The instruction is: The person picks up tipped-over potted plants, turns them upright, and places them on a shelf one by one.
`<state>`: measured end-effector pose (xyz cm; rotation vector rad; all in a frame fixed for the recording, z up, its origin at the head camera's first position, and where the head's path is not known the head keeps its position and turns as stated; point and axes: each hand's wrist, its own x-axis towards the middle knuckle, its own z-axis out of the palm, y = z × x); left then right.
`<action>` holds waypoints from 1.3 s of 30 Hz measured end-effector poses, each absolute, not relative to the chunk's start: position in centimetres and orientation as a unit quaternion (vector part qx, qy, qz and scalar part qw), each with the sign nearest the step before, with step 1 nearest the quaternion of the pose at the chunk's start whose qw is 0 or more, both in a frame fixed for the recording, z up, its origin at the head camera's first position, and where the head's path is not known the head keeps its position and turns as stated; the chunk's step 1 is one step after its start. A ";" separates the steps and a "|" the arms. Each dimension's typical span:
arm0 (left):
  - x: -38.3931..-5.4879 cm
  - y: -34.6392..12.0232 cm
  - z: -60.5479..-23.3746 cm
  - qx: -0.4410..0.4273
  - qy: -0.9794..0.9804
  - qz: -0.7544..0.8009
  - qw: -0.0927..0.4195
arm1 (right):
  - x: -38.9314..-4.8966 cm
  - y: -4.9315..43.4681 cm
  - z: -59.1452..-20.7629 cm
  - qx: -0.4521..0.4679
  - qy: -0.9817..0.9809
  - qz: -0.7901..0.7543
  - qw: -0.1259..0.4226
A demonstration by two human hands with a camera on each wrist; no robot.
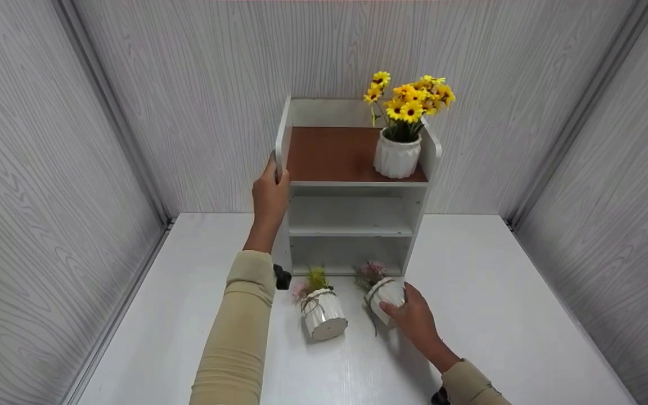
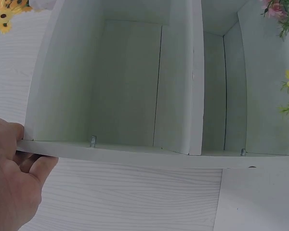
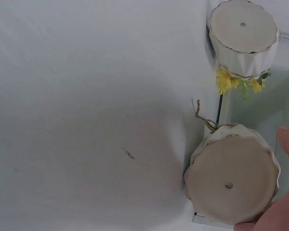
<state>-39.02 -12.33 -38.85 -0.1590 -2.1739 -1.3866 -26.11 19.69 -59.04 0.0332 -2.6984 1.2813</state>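
A white shelf unit [image 1: 352, 233] with a brown top board stands at the back of the table. My left hand [image 1: 271, 194] grips the upper edge of its left side panel; the left wrist view shows this hand [image 2: 17, 173] at the panel's front edge. In front of the shelf, my right hand [image 1: 414, 315] holds a white flower pot [image 1: 387, 301] with pinkish flowers and twine, tipped over with its flowers toward the shelf. The right wrist view shows its round base [image 3: 231, 178]. Beside it lies another white pot [image 1: 324, 315] with yellow-green and pink flowers.
A white pot [image 1: 397, 154] of yellow flowers [image 1: 411, 104] stands upright on the right of the top board. Wood-patterned walls [image 1: 599, 185] enclose the white table [image 1: 470, 270] on the left, back and right.
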 end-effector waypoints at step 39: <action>-38.8 -12.3 -38.6 -0.059 -0.812 -0.515 0.268 | -23.3 22.2 -60.6 -0.026 -0.882 0.462 0.086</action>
